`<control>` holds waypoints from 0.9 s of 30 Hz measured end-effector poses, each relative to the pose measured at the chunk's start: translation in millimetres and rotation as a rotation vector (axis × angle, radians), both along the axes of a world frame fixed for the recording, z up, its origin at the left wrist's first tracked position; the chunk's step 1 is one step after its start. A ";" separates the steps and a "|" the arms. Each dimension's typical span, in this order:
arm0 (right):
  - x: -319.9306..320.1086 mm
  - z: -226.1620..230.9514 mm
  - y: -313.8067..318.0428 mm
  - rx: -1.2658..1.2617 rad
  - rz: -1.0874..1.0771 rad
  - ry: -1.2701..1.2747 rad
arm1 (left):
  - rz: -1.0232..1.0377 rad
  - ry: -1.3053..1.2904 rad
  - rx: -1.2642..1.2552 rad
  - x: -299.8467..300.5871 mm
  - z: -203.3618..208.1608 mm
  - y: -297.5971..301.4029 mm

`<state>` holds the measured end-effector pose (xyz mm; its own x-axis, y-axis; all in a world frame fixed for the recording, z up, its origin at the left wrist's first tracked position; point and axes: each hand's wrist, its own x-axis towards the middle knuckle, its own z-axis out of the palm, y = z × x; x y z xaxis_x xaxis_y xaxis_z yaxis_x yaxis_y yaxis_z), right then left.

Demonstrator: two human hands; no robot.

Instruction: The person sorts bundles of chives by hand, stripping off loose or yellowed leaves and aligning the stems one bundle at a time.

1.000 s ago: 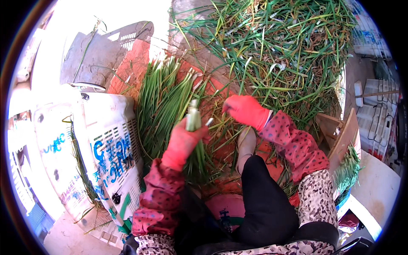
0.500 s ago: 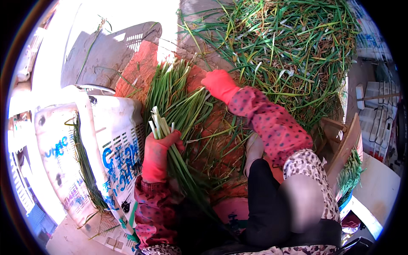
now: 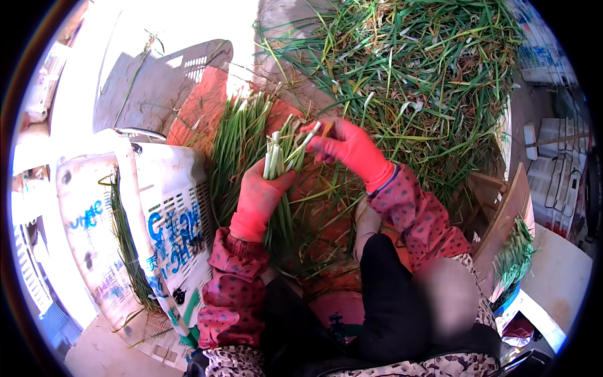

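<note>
In my left hand point(image 3: 262, 191), in a pinkish-red glove, is a bunch of leek-like green stalks point(image 3: 276, 157), white ends pointing up and leaves hanging below the fist. My right hand point(image 3: 352, 151), in the same kind of glove, is just to its right with fingers curled in a pinch. A single stalk point(image 3: 310, 137) with a white end reaches from the bunch to these fingertips. Exactly how the fingers grip it is partly hidden. Behind my left hand lies a heap of similar stalks point(image 3: 235, 135) on a reddish board point(image 3: 198, 116).
A big pile of loose green and yellowed leaves point(image 3: 421, 81) fills the far right. White plastic crates point(image 3: 173, 195) stand close on the left. To the right are a wooden board point(image 3: 505, 220) and a green bundle point(image 3: 514, 251). My bent knee point(image 3: 386, 270) is between my arms.
My left hand has risen and moved right with the bunch. My right hand has left the heap's edge and come down and right, its fingers now at one stalk beside the bunch.
</note>
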<state>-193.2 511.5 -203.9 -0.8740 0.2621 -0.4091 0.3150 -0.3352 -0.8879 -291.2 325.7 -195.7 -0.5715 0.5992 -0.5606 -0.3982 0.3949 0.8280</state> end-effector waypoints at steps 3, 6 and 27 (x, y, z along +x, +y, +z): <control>15.7 -33.3 -17.4 0.215 0.099 0.021 | 0.006 -0.111 0.025 7.0 13.7 10.9; 21.7 -21.7 -16.3 0.171 0.078 -0.068 | -0.015 -0.145 -0.022 7.7 23.4 14.8; 65.2 -32.6 -20.6 -0.007 0.067 0.160 | -0.013 -0.668 0.074 37.0 11.7 11.7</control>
<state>-128.0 490.9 -236.5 -0.9436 0.1988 -0.2649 0.1915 -0.3249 -0.9262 -254.1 337.4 -183.9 -0.1083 0.6543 -0.7484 -0.8298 0.3551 0.4305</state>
